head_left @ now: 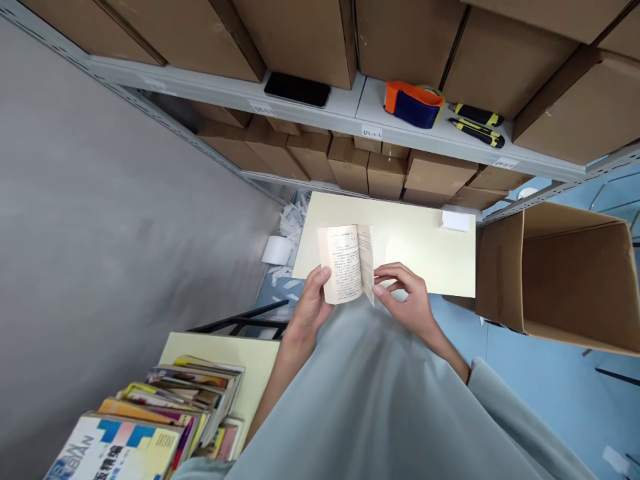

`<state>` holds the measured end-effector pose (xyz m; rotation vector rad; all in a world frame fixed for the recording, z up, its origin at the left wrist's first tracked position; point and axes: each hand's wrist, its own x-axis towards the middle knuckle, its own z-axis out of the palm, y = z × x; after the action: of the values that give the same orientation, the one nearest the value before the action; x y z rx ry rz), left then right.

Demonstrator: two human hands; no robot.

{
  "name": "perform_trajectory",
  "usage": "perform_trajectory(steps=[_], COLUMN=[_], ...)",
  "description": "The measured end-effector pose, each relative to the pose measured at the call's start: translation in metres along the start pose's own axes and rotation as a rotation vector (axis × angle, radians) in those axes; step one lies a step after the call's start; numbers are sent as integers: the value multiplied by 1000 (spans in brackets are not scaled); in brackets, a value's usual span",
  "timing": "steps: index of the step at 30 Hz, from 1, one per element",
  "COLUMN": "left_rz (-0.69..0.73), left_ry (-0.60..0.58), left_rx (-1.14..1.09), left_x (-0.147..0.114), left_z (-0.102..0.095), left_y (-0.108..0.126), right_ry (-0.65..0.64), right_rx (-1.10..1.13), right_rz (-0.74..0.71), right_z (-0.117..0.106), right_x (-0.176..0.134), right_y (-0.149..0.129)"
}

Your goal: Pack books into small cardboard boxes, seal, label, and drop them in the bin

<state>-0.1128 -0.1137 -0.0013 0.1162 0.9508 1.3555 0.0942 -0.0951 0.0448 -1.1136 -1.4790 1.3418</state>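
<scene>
A small open book (344,263) with printed text on its pages is held up over the near edge of the pale table. My left hand (314,297) grips it at the lower left, thumb lying on the page and fingers behind. At the right edge, a page (367,260) stands partly turned. My right hand (405,297) touches that page's lower edge, with thumb and fingers bent around it. The book's cover faces away from me and is hidden.
The pale table (400,247) carries a small white box (455,221). Above it, a shelf (345,110) holds cartons, a phone (297,89), a tape dispenser (414,105) and cutters (477,132). An open carton (575,267) stands right; stacked books (130,447) lie lower left.
</scene>
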Motion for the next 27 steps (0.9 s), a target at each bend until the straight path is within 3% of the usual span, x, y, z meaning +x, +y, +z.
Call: perform_trajectory(steps=[6,17,27], left_rz=[-18,-50,-56], left_ry=[-72,-74,-59], left_rx=[43,-13,-22], left_x=[3,13,18], left_z=[11,18,25], left_y=[4,9,11], right_ry=[33,145,98], right_rx=[19,157,236], right_rz=[47,191,272], right_z=[-9,-31,-38], right_x=[3,15,25], right_y=[1,20,16])
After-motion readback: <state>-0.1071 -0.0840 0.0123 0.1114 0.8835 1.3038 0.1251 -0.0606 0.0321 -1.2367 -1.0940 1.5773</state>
